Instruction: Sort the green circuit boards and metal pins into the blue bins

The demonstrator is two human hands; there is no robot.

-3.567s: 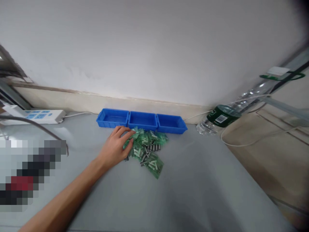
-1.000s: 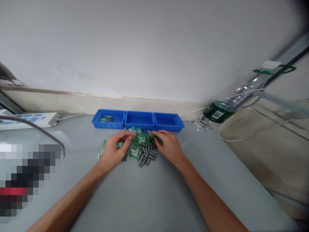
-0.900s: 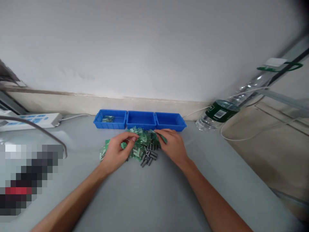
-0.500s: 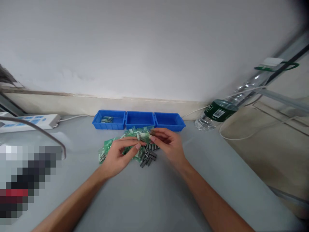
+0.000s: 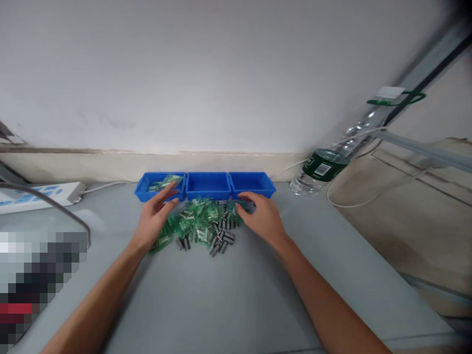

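A: Scanning the edges first! Far left, a white power strip (image 5: 70, 194), with a grey cable (image 5: 55, 202) looping in front. Lower left, just pixelated blocks (image 5: 40, 280), impossible to read.

B: Over to the right, a clear bottle (image 5: 321, 166) with a green label, slanting up and rightward, thin white cable (image 5: 342, 206) beside it. Along the foot of the wall (image 5: 221, 88), three blue trays (image 5: 208, 184) in a row, just behind the pile of green packets (image 5: 201, 214) on the tabletop (image 5: 210, 305).

A: Anything in the way?

B: Plenty! Across the front of the left tray (image 5: 142, 194) and the pile's left end, the left hand (image 5: 152, 216), finger and thumb wide apart, fingertip right by a packet in that tray. Over the right end, the right hand (image 5: 263, 216), finger and thumb parted around some green; can't tell if gripping.

A: And the lie of it all?

B: Packet (image 5: 171, 180) in the tray slanting up to the right. Grey cylinders (image 5: 228, 238) along the near side, pointing every which way: some lengthwise toward the trays, some crosswise, some diagonal.
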